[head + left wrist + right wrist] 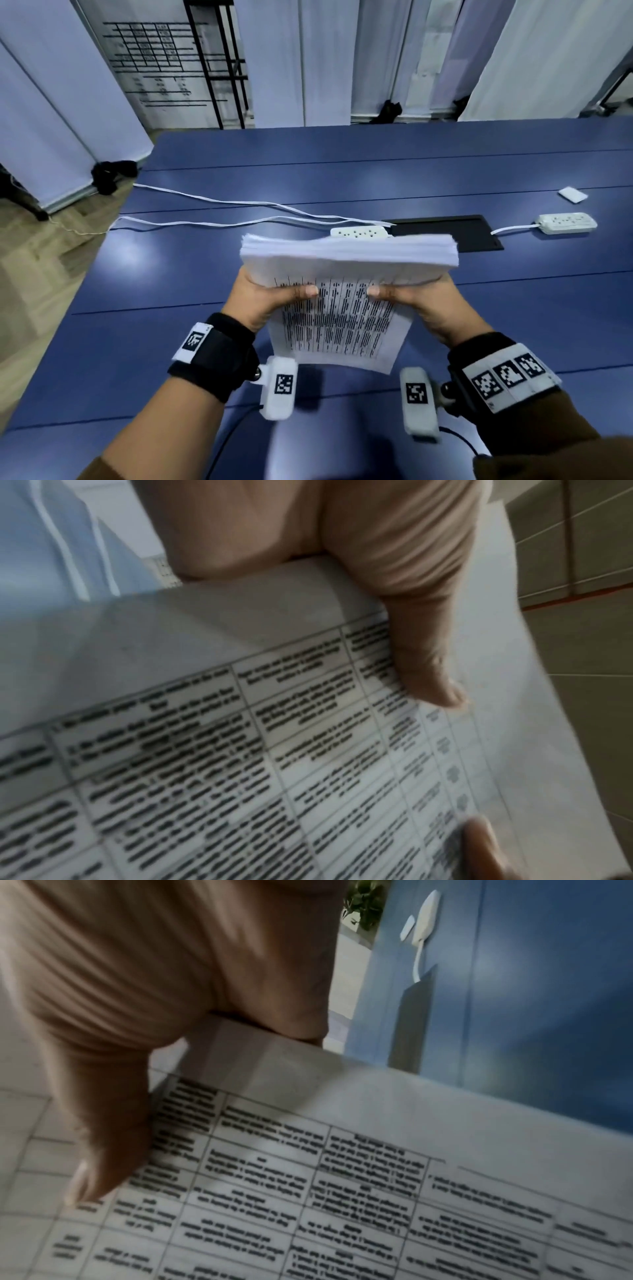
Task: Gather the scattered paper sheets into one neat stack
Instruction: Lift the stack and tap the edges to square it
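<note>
A thick stack of white paper sheets (pixel 346 274) is held in the air above the blue table (pixel 376 161), its top sheet printed with a black text table. My left hand (pixel 270 294) grips the stack's left side, thumb on the printed face. My right hand (pixel 411 298) grips the right side the same way. The stack tilts, far edge raised, and its edges look roughly even. The left wrist view shows my left thumb (pixel 428 674) pressed on the printed sheet (pixel 240 750). The right wrist view shows my right thumb (pixel 103 1137) on the sheet (pixel 342 1177). The fingers under the stack are hidden.
A white power strip (pixel 359 233) lies just beyond the stack, next to a black recessed panel (pixel 455 229). A second power strip (pixel 567 223) and a small white card (pixel 572 194) lie at the right. White cables (pixel 205 202) run off the left table edge. Screens stand behind.
</note>
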